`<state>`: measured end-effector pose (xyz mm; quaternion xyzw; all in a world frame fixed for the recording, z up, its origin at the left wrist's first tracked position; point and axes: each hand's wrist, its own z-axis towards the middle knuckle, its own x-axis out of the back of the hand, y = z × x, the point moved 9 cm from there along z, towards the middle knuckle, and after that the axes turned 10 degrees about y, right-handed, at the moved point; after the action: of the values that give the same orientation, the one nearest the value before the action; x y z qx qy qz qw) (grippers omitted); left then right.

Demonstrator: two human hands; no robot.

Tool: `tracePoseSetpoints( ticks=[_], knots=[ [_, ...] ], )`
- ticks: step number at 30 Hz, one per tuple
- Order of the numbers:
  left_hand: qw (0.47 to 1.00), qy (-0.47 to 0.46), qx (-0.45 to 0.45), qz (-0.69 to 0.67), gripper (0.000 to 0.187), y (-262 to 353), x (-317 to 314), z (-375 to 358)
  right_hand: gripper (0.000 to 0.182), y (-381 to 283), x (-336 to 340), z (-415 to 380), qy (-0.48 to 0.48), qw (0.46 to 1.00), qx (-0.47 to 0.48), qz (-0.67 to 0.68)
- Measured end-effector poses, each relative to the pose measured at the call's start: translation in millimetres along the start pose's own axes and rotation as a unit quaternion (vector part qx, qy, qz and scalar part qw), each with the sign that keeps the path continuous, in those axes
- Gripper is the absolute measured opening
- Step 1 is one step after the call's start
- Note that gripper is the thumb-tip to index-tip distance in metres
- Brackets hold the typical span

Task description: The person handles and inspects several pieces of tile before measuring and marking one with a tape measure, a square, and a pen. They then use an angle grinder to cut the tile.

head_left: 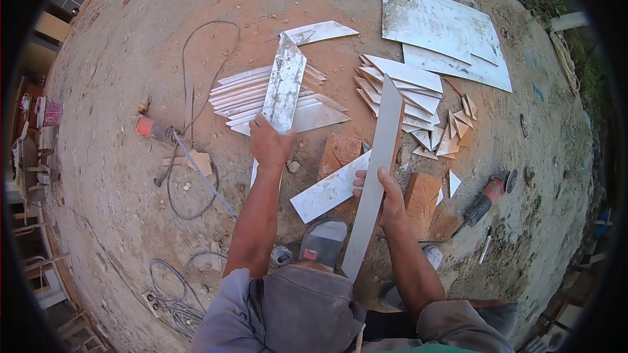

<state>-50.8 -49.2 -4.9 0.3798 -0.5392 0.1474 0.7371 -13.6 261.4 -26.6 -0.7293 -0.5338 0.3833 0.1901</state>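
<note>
While our left hand [271, 145] grips the near end of a stained strip [284, 85], our right hand [390, 202] is wrapped around a long grey strip [373, 173] near its middle. We've got the thumb at its right edge and fingers at its left, a hold that probably balances the length. Its near end comes down beside a sandal [329, 229]; whether they touch, we can't tell. Over to the left, the stained strip reaches across the left stack [242, 97], and we can't say if it rests there. Those pieces lie fanned, likely to stay together. Nearer, a white piece [327, 191] lies across a brick [339, 151], which seems to prop it off the dirt [111, 176]. Far right, we see big sheets [445, 29], with the right stack [415, 78] and pointed offcuts [458, 127] nearer. And the grinder [485, 201] lies right, disc end pointing far, perhaps keeping its edge away from us.
</note>
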Motion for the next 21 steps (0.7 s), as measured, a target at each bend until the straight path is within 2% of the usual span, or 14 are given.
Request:
tracePoseSetpoints(
  ticks=[4, 6, 9, 13, 19, 21],
  knots=[
    [1.0, 0.001, 0.003, 0.011, 0.079, 0.6, 0.0, -0.1, 0.061, -2.2, -2.3, -0.5, -0.002, 1.0, -0.001, 0.007],
    [1.0, 0.003, 0.003, 0.018, 0.078, 2.1, -0.9, 0.8, 0.069, -8.7, -3.5, -4.2, 0.011, 0.999, 0.029, -0.041],
    [0.999, 0.002, 0.003, 0.032, 0.076, 2.5, -2.5, 2.4, 0.071, -6.2, 1.9, -2.6, 0.01, 0.998, 0.026, -0.058],
    [0.999, 0.01, 0.0, 0.034, 0.068, 6.5, 1.2, 2.5, 0.064, -0.9, 4.5, 0.7, -0.01, 1.0, 0.003, -0.006],
    [0.999, 0.022, -0.005, 0.036, 0.07, 7.0, 1.2, 1.1, 0.064, -1.0, 2.7, 2.9, -0.001, 1.0, -0.002, 0.008],
    [0.999, 0.02, -0.006, 0.04, 0.071, 5.8, -0.4, 0.5, 0.07, -4.8, 4.6, 2.3, -0.004, 0.999, 0.026, -0.035]
  ],
)
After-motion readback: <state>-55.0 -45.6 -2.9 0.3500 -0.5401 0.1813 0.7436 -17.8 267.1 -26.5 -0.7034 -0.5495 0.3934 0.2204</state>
